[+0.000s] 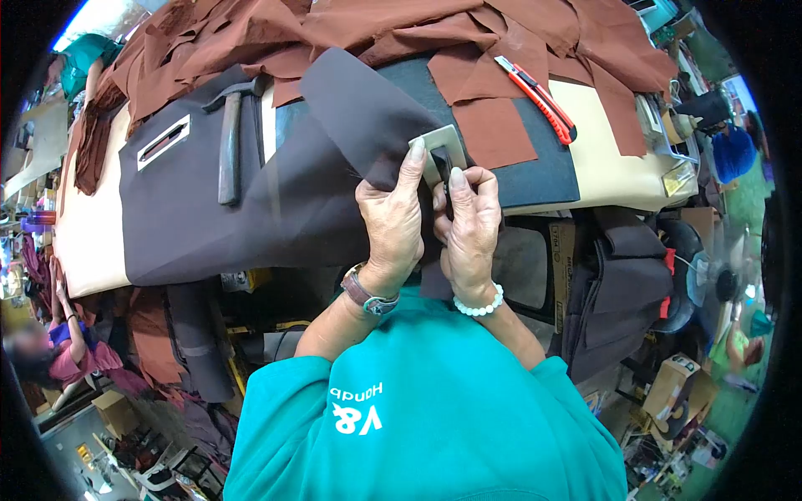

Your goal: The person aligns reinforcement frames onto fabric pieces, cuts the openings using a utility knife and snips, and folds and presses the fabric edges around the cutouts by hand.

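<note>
My left hand (391,213), with a watch on its wrist, is closed with the thumb on a pale rectangular frame (452,142) and dark fabric (355,104) bunched under it. Close on its right, my right hand (469,213), wearing a white bead bracelet, pinches a dark piece at the frame's opening. Whether that piece is fabric or a tool, I cannot tell. The fabric spreads left across the table, where a similar pale frame (177,134) surrounds a slot. A hammer (230,150) lies on the cloth between that frame and my hands.
Reddish-brown fabric pieces (401,29) heap along the far side. A red utility knife (539,100) rests on a dark board (547,179) at the right. Below the table hang dark folded fabrics (622,284). Other people are at the far left (79,355) and right.
</note>
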The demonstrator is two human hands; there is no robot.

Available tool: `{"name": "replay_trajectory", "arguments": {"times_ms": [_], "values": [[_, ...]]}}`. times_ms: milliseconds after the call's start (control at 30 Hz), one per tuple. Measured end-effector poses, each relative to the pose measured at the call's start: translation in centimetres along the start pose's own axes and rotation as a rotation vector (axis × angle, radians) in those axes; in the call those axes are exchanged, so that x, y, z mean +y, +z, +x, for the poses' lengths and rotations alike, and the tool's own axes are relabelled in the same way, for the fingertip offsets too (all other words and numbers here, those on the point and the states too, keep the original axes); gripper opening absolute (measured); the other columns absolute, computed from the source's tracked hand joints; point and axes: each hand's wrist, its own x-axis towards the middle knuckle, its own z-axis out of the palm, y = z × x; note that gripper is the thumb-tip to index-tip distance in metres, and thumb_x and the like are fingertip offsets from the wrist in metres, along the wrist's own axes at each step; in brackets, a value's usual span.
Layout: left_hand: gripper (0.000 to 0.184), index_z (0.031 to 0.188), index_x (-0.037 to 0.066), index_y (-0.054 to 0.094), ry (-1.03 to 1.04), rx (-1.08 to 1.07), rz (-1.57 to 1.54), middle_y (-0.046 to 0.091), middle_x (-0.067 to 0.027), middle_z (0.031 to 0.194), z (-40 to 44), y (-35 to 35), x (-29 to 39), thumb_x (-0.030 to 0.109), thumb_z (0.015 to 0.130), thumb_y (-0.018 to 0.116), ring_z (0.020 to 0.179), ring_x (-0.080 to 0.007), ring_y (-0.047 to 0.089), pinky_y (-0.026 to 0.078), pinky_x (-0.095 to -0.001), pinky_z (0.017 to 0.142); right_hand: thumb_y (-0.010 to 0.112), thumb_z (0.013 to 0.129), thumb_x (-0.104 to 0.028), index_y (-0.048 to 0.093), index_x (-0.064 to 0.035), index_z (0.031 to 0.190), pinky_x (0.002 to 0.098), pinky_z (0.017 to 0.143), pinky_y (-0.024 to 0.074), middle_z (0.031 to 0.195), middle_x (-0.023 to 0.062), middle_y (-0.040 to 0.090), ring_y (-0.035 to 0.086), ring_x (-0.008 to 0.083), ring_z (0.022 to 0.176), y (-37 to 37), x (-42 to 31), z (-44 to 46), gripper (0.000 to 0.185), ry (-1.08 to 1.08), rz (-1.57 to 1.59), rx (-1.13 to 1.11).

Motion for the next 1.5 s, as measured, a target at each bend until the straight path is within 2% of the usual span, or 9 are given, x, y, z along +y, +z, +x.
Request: {"name": "replay_trajectory", "arguments": {"times_ms": [67,233,400,500,933,1067,1200,1333,1500], "values": [[0.008,0.085,0.006,0.065,0.006,0.023,0.028,0.061,0.0028,0.075,0.1,0.3,-0.1,0.013,0.087,0.062,0.061,-0.0039,0.051,0.039,-0.0203,0.047,0.053,0.093,-0.017,0.039,-0.0082,0.098,0.0143,0.039,0.024,0.068,0.0009,0.05,0.035,0.0001,0.049,-0.1,0.1,0.2,0.017,-0.01,0.005,0.011],[0.009,0.088,0.004,0.065,-0.061,0.028,0.018,0.064,0.0006,0.082,1.2,0.3,-0.2,0.013,0.086,0.063,0.069,-0.0065,0.057,0.047,-0.0217,0.061,0.053,0.093,-0.016,0.039,-0.007,0.102,0.0133,0.042,0.0254,0.068,0.001,0.051,0.038,-0.0002,0.052,-1.0,-1.5,0.3,0.019,-0.026,-0.087,0.001],[0.012,0.095,0.002,0.063,-0.172,-0.045,-0.037,0.065,-0.0032,0.091,3.0,-1.2,-0.9,0.01,0.086,0.062,0.079,-0.0098,0.061,0.049,-0.0249,0.074,0.055,0.09,-0.019,0.058,-0.0005,0.095,0.036,0.059,0.0469,0.076,0.01,0.06,0.057,0.0256,0.063,-6.2,-4.1,6.2,0.019,-0.789,-1.3,0.12],[0.013,0.095,0.001,0.063,-0.185,-0.017,-0.022,0.066,-0.0042,0.092,3.0,-1.0,-1.0,0.01,0.086,0.061,0.08,-0.0102,0.062,0.049,-0.0248,0.074,0.06,0.084,-0.02,0.062,-0.0034,0.093,0.0368,0.08,0.044,0.096,0.0103,0.06,0.056,0.0263,0.094,-7.9,-4.3,8.6,0.019,-0.715,-1.729,0.107],[0.015,0.094,0.0,0.065,-0.162,-0.121,-0.008,0.067,-0.0047,0.087,2.8,-0.8,0.1,0.012,0.087,0.061,0.074,-0.0084,0.062,0.05,-0.0224,0.066,0.068,0.072,-0.009,0.064,-0.0075,0.083,0.0355,0.086,0.0422,0.092,0.003,0.062,0.057,0.0211,0.095,-1.1,-5.8,8.9,0.012,-1.202,-1.39,-0.653],[0.015,0.094,0.0,0.065,-0.224,-0.164,0.025,0.067,-0.0053,0.083,3.1,-1.4,0.4,0.013,0.087,0.061,0.066,-0.0084,0.062,0.051,-0.0219,0.059,0.067,0.071,-0.007,0.061,-0.0052,0.077,0.0341,0.082,0.043,0.083,0.0036,0.063,0.059,0.022,0.086,-0.4,-6.1,9.3,0.008,-0.905,-1.3,-0.676],[0.014,0.094,0.001,0.065,-0.287,-0.161,-0.008,0.067,-0.0055,0.081,3.0,-1.5,0.3,0.013,0.087,0.061,0.063,-0.0088,0.062,0.05,-0.0215,0.056,0.064,0.078,-0.006,0.059,-0.0019,0.078,0.0341,0.074,0.0432,0.071,0.0073,0.059,0.057,0.0236,0.077,0.9,-5.5,9.0,0.006,-0.162,-0.911,-0.437],[0.013,0.093,0.002,0.066,-0.251,-0.096,-0.04,0.067,-0.0047,0.085,3.6,-1.1,0.5,0.013,0.087,0.061,0.069,-0.0087,0.062,0.051,-0.0222,0.061,0.058,0.084,-0.004,0.058,0.0006,0.091,0.0325,0.059,0.0441,0.074,0.0121,0.055,0.056,0.0232,0.068,0.6,-3.6,9.5,0.009,-0.976,-1.182,-0.215],[0.013,0.093,0.002,0.065,-0.157,-0.005,-0.166,0.067,-0.0041,0.086,4.8,-0.6,1.1,0.013,0.087,0.061,0.076,-0.0105,0.063,0.051,-0.0244,0.069,0.056,0.086,-0.005,0.051,0.0008,0.113,0.0323,0.062,0.0483,0.085,0.015,0.059,0.061,0.0236,0.069,2.0,-3.0,4.3,0.028,-0.46,-0.892,-0.254]]}}
